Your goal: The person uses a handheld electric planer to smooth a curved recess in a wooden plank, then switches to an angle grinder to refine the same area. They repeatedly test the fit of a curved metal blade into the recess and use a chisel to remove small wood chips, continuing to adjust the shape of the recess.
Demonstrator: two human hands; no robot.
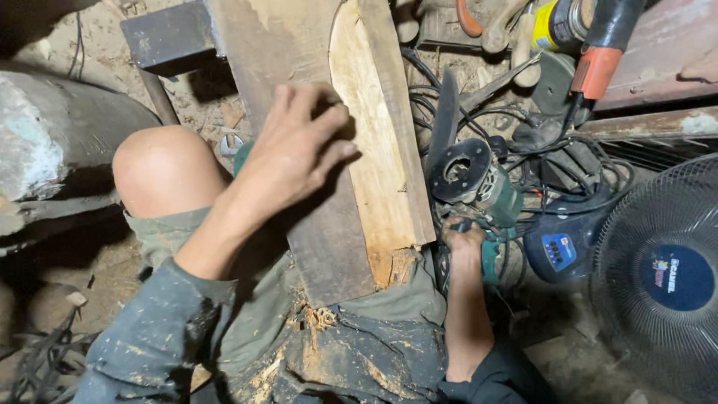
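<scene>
Across the lap lies a wood plank (374, 150), steadied by the left hand (295, 153) spread flat; right hand (465, 243) grips a green router (479, 187) beside it, seemingly between shaping passes.

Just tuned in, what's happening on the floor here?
A person sits with a wooden plank resting across their lap, its pale cut face up. The left hand lies flat on the plank, pressing it down. The right hand grips a green power tool lying beside the plank, among tangled black cables. The tool is not on the wood. Sawdust and chips cover the trousers. A fan stands at the right.
</scene>
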